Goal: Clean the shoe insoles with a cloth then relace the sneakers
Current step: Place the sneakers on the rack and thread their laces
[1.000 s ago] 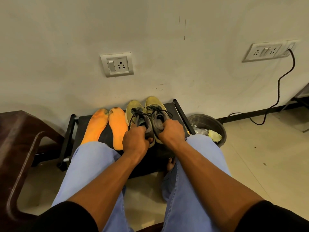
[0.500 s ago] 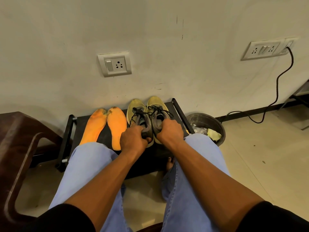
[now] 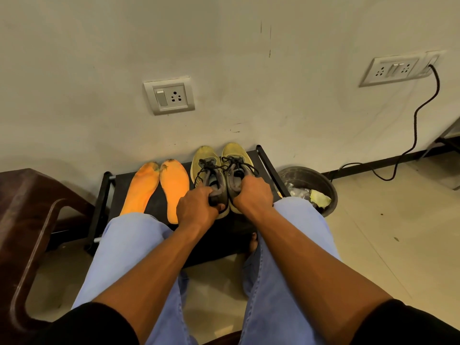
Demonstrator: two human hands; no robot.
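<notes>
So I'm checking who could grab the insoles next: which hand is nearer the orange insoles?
Left. The left hand grips a sneaker heel right beside the orange insoles; the right hand grips the other sneaker, farther away.

low black table (image 3: 251,155) pushed up against the wall, two orange insoles (image 3: 159,189) lying flat side by side on its left half, pair of yellow-green sneakers (image 3: 221,165) on the right half, toes to the wall, near edge mostly hidden so hard to judge
</notes>
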